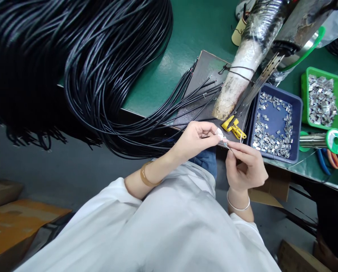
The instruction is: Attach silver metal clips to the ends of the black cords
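Observation:
My left hand (198,139) is closed in a pinch, with white tape wrapped round a fingertip. Close beside it, my right hand (246,166) also pinches, thumb against fingers. Between the fingertips of both shows a small silvery bit, too small to name. A yellow clip-like tool (234,127) lies just beyond my hands, under the soldering-iron-like metal rod (259,85). Stripped ends of black cables (169,109) rest on a dark board (202,81) to the left of the rod.
A large bundle of black cables (114,49) covers the left of the green table (197,26). A white duct (233,87) hangs over the board. On the right are a blue tray (276,117) and a green bin (321,98) of metal pieces, a solder spool (335,141) and pliers (329,160).

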Demonstrator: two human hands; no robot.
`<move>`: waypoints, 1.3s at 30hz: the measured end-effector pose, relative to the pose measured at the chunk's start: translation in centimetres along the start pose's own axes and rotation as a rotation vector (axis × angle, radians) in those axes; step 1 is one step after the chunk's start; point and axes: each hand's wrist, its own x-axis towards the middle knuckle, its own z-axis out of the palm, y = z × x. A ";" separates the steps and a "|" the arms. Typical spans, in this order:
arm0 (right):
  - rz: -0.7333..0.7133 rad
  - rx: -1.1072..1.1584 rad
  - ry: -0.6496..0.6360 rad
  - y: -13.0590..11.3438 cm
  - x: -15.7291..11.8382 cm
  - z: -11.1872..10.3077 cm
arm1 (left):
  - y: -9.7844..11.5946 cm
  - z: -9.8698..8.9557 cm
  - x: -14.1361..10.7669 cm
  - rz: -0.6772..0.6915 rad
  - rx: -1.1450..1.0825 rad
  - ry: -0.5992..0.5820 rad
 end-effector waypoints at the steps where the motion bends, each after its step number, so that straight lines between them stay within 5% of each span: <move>1: 0.030 -0.003 0.000 0.2 0.0 0.1 | 0.0 0.0 0.0 -0.003 0.013 0.013; 5: 0.132 0.082 0.033 0.7 0.2 0.3 | -0.2 -0.1 0.1 -0.013 0.040 0.034; 10: -0.010 0.128 0.065 0.8 0.0 0.7 | -0.3 -0.1 0.2 0.016 0.022 0.015; 17: 0.200 0.171 0.072 1.2 0.6 0.9 | -0.5 -0.2 0.3 0.066 0.061 0.049; 29: -0.111 -0.145 -0.012 1.8 0.8 1.2 | -0.2 0.1 0.9 0.124 0.131 0.133; 39: -0.057 -0.124 0.003 1.4 1.4 1.4 | 0.1 0.7 0.9 0.107 0.115 0.198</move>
